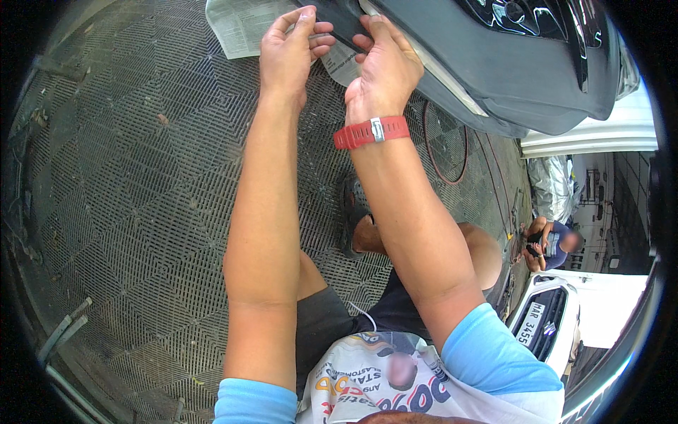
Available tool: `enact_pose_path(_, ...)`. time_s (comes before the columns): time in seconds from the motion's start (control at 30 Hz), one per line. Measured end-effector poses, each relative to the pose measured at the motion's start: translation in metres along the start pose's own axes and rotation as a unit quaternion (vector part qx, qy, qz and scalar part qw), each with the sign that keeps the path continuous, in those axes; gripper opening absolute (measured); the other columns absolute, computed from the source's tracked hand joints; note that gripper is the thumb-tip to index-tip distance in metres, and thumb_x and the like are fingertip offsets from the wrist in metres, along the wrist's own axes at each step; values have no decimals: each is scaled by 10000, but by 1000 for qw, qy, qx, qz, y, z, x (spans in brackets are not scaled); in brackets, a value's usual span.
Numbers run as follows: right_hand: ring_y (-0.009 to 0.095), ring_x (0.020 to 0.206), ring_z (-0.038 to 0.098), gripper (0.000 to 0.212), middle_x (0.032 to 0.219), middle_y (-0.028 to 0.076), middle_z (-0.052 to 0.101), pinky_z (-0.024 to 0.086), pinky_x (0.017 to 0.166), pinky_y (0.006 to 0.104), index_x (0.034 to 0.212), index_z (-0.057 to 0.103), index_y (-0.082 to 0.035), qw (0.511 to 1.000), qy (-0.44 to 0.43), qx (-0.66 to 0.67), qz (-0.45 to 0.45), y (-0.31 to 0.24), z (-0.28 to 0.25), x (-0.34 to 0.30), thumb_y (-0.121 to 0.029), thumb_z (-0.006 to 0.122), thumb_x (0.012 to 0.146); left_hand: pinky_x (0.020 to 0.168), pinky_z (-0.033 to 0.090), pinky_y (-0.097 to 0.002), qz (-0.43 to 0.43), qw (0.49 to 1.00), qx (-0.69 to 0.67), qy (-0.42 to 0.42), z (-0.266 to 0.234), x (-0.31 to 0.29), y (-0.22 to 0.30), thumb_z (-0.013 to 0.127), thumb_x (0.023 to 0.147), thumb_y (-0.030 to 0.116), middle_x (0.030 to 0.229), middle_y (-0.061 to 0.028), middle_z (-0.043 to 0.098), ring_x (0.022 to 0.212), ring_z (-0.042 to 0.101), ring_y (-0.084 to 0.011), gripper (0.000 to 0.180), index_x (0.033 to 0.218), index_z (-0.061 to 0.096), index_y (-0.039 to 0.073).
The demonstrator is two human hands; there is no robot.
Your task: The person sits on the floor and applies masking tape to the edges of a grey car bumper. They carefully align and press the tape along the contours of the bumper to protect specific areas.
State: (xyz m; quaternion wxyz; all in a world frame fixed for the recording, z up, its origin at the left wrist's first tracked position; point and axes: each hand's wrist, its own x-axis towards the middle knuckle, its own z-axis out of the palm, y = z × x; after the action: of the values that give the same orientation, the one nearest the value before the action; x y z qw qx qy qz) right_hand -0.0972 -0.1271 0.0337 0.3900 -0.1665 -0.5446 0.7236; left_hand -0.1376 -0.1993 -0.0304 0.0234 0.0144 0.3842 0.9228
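Both my arms reach forward to the lower edge of a grey car bumper (487, 88). My left hand (286, 60) is closed, thumb and forefinger pinched together at the top of the view; what they hold, if anything, is too small to make out. Close by on its right, my right hand (388, 67) is also closed, its fingertips against the bumper's dark lower edge and whatever is in them hidden. A sheet of newspaper (236, 28) spreads behind my left hand. More newspaper (342, 68) shows between the two hands, under the bumper.
Grey grid matting (155, 191) covers the floor. A reddish hose (462, 166) loops below the bumper. My shoe (353, 205) stands beneath my right forearm. Far right, another person (558, 244) crouches near a white car (547, 318). Metal bars (63, 328) lie at lower left.
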Motion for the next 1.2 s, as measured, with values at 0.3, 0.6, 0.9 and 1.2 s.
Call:
enact_pose_path(0.3, 138, 650, 625, 134, 843, 95, 739, 499, 624, 260, 967, 763, 74, 1000, -2, -15, -13, 2, -1, -3, -30, 720, 895, 773, 580, -248, 8, 999, 26, -17, 3, -3, 0, 624, 1054, 288, 1047, -85, 728, 853, 703, -121, 350, 1299, 638, 39)
enact_pose_path(0.6, 135, 656, 628, 136, 838, 92, 731, 501, 624, 262, 978, 760, 72, 1000, -1, -17, -10, 4, 2, 1, -26, 713, 897, 739, 534, -220, 19, 997, 51, -49, 7, -7, 3, 617, 1058, 296, 957, -5, 685, 804, 635, -70, 320, 1277, 683, 74)
enact_pose_path(0.9, 131, 659, 621, 117, 841, 87, 734, 512, 631, 262, 970, 756, 69, 1000, -3, -26, -5, 3, 2, 2, -17, 718, 901, 637, 376, -193, 26, 990, 67, -122, 22, -9, 4, 499, 1101, 280, 825, 87, 506, 699, 416, -27, 365, 1332, 689, 70)
enact_pose_path(1.2, 134, 652, 625, 112, 858, 97, 734, 518, 624, 261, 970, 747, 72, 1000, -6, -20, 2, 1, 1, 3, -6, 700, 905, 654, 371, -189, 27, 989, 79, -122, 26, -10, 1, 506, 1097, 282, 819, 93, 493, 728, 400, -34, 411, 1424, 630, 65)
